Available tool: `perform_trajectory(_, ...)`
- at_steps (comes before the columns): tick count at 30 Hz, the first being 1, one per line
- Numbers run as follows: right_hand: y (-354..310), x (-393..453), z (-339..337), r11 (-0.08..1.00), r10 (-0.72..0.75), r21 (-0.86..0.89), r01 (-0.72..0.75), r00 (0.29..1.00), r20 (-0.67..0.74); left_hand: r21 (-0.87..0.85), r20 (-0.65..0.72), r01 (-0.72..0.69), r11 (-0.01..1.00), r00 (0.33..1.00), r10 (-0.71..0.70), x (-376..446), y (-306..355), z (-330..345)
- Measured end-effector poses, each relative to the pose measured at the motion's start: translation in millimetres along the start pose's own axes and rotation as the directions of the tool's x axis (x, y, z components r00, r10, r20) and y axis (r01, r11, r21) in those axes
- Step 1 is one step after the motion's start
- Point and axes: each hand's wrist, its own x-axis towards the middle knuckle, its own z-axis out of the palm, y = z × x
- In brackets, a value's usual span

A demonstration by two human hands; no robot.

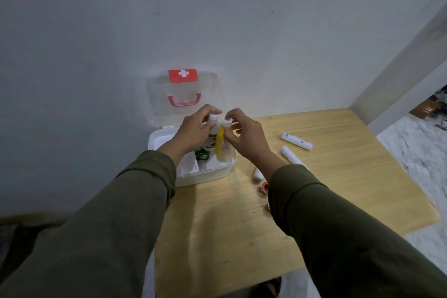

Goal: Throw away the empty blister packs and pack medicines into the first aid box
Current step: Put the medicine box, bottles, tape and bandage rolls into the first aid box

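Head view
First aid box (203,174): white, on the counter (242,220) by the wall, clear lid (183,94) raised upright, red cross label on top
Yellow bottle (222,144): stands in the box, long axis upright, white cap pointing up
White bottle (211,139): just beside the yellow one, also upright, cap up
Left hand (196,129): fingers curled round the white bottle's cap
Right hand (244,133): pinches the yellow bottle's cap
Bandage rolls (296,141): lying flat on the counter, right of the box

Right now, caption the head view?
Left hand and right hand setting two bottles upright into the open first aid box.
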Motion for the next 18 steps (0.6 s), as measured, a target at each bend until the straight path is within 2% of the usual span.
perform_trajectory(11, 14, 2, 15, 1.000, 0.025, 0.000, -0.025, 0.999, 0.046, -0.143, 0.022, 0.010, 0.990, 1.000, -0.006, 15, -9, -3)
perform_trajectory(18, 18, 8, 18, 1.000, 0.027, -0.004, -0.027, 0.997, 0.070, -0.103, 0.057, 0.022, 0.994, 0.998, -0.016, 24, -18, 1)
